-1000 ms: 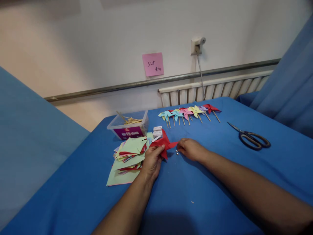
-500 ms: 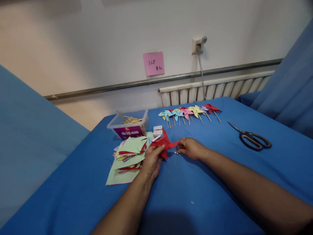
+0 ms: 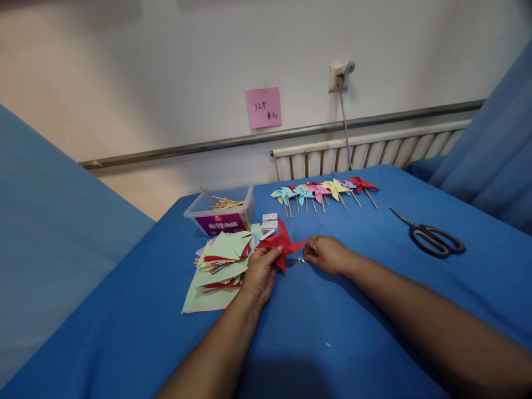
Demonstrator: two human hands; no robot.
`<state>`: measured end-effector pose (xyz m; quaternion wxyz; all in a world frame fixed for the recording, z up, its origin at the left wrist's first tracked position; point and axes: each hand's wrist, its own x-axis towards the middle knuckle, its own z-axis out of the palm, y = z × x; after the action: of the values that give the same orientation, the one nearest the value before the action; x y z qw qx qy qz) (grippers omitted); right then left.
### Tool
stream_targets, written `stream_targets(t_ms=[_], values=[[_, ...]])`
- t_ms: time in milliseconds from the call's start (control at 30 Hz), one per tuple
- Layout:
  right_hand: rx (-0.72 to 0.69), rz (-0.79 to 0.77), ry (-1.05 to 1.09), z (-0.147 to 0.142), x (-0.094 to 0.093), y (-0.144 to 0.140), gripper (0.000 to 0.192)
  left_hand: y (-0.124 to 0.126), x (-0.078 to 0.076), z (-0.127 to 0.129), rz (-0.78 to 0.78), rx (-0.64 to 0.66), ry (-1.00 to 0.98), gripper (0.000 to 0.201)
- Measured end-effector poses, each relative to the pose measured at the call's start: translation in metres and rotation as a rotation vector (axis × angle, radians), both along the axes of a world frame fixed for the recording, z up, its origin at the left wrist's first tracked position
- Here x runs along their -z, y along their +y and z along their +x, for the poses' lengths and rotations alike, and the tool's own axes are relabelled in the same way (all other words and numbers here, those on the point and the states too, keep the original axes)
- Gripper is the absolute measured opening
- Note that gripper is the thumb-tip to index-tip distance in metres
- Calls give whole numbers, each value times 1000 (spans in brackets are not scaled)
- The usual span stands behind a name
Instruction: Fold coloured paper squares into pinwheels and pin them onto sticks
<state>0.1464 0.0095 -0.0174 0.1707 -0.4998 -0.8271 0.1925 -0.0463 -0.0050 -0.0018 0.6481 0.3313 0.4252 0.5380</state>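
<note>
The left hand (image 3: pixel 260 272) pinches the near edge of a folded red paper piece (image 3: pixel 281 243), fingers closed on it. The right hand (image 3: pixel 330 254) lies curled on the blue tablecloth (image 3: pixel 332 332), its fingertips at the paper's right tip and beside small metal pins (image 3: pixel 302 259). The red piece sits between both hands, its long axis running left to right, one point rising away from the person.

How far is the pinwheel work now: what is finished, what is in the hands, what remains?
Done: a row of finished pinwheels on sticks lies at the back. In hand: the left hand holds a red paper pinwheel; the right hand is by small pins. Left: a stack of cut papers beside the stick box.
</note>
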Motion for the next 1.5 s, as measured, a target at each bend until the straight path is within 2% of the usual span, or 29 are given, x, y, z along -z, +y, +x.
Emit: stream_targets(t_ms=[200,333,400,467,567,633,667,800,867,1067,1300,1500], values=[[15,-7,38,0,-1,-1,9,1,3,0,17,-3,46,18],[5,-15,79,4,2,2,9,3,5,-1,54,-40,96,21],[45,3,137,6,5,7,9,4,6,-1,59,-76,114,24],[139,12,266,7,6,10,8,4,6,-1,57,-117,143,25],[299,6,577,0,3,8,12,4,7,0,71,-158,208,25],[311,33,758,-10,-3,-1,14,4,8,1,92,-161,253,25],[275,50,792,-16,-6,-7,14,4,8,2,103,-159,272,24],[183,115,768,-36,-12,-27,12,1,12,6,153,-139,345,21],[193,133,747,-40,-9,-30,12,0,13,7,182,-127,365,20],[240,147,710,-38,3,-24,11,-5,8,9,187,-98,309,19],[227,251,673,-38,0,-26,10,-8,0,11,185,-73,256,25],[217,297,657,-38,0,-27,7,-8,0,11,197,-73,274,28]])
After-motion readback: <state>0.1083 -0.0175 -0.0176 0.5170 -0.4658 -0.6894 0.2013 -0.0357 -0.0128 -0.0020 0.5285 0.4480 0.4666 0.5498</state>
